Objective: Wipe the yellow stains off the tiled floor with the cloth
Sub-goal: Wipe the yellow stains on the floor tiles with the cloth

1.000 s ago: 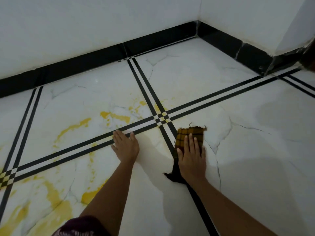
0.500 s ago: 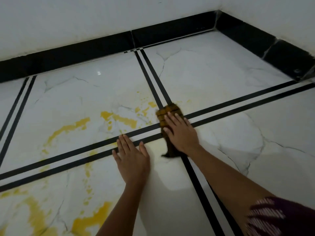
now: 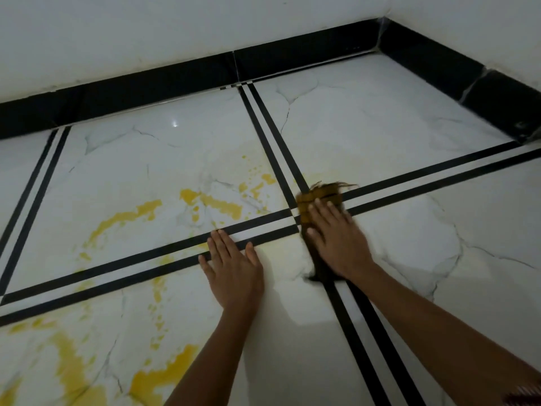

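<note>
Right hand, flat, has slid cloth onto the stripe crossing; left hand flat.

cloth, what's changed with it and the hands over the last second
The right hand slid the cloth forward and left, from the tile beside the black stripes onto the spot where they cross, pressing it flat throughout. The left hand stayed flat on the floor at the stripes. The yellow stains to its left look unwiped, as before.

open tiled floor ahead up to black skirting and corner walls
</note>
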